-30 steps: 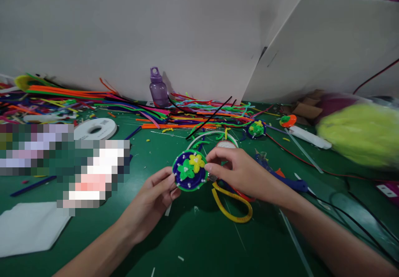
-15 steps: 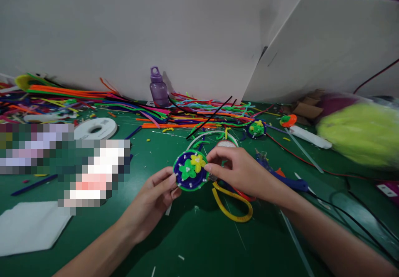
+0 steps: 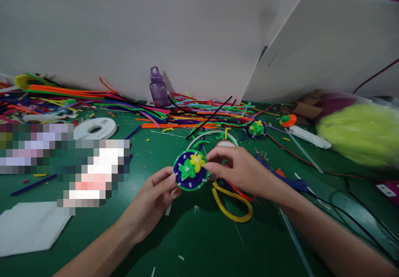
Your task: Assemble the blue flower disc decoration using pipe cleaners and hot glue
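My left hand (image 3: 157, 194) grips the lower left edge of a round pipe-cleaner disc (image 3: 195, 182), dark blue with a green rim. A green flower and a yellow flower sit on its face, with small white pearl beads around them. At the disc's right edge, beside the yellow flower, the thumb and forefinger of my right hand (image 3: 238, 167) are closed in a pinch. Whatever is between those fingertips is too small to make out. Below my right hand lies a yellow loop handle (image 3: 232, 217), with something red partly hidden behind it.
Pipe cleaners (image 3: 181, 125) are heaped along the wall, near a purple bottle (image 3: 158, 92). A similar flower disc (image 3: 256, 129) and a blue-handled tool (image 3: 289, 181) lie to the right, among cables. To the left are a white spool (image 3: 107, 132) and a white cloth (image 3: 34, 227).
Almost nothing differs. Both hands keep their places at the disc, and the right fingertips have shifted only very slightly at its edge.
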### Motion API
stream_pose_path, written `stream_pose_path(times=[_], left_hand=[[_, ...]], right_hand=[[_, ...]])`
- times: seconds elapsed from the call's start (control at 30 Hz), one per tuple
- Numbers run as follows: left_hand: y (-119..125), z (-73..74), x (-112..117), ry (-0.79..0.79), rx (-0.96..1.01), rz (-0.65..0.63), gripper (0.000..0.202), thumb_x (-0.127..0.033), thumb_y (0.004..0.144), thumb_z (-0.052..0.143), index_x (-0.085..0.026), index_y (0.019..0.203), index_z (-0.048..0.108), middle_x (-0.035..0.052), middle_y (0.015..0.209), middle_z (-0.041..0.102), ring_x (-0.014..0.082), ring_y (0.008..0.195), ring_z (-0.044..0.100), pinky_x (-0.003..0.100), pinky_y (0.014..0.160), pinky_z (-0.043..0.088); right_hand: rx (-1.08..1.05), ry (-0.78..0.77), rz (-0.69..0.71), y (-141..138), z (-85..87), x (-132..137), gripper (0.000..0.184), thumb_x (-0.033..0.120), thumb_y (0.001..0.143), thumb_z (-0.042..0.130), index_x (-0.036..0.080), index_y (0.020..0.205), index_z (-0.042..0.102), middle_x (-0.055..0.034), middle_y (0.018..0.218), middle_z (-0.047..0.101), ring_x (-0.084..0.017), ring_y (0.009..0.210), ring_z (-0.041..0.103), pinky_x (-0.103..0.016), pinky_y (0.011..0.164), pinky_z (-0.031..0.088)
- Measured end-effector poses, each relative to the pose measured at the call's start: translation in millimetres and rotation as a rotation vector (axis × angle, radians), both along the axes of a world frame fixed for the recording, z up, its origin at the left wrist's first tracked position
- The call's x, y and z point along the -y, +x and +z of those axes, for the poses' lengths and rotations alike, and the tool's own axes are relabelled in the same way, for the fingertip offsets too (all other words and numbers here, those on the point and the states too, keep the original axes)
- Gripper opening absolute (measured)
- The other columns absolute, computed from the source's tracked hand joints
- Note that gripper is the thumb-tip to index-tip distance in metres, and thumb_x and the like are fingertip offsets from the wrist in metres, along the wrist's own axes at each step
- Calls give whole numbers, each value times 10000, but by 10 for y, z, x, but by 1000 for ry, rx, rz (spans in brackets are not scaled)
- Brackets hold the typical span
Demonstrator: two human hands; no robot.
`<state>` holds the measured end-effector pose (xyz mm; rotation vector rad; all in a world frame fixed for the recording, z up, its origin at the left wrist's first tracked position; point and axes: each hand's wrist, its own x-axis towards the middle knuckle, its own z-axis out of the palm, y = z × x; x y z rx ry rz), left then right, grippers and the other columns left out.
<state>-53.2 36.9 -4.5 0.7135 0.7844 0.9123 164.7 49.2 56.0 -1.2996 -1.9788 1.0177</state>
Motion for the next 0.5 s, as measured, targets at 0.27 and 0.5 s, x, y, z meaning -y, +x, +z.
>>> stream_pose_path(times=[0.27, 0.5], left_hand=[[-9, -18, 0, 31, -21, -18, 123, -266, 803, 645, -163, 864, 674, 16, 773, 560, 93, 677, 475, 191, 624, 397], [12, 0, 42, 117, -155, -17, 110, -277, 788, 664, -167, 798, 663, -5, 733, 532, 90, 658, 435, 204, 616, 352]], right_hand=[[-129, -163, 16, 35, -16, -74, 330, 350, 917, 435, 164, 666, 541, 13, 669, 548, -75, 560, 506, -209, 533, 392], [-251, -379, 24, 31, -149, -136, 204, 324, 878, 504, 158, 775, 561, 38, 590, 550, -49, 466, 442, -185, 446, 296]])
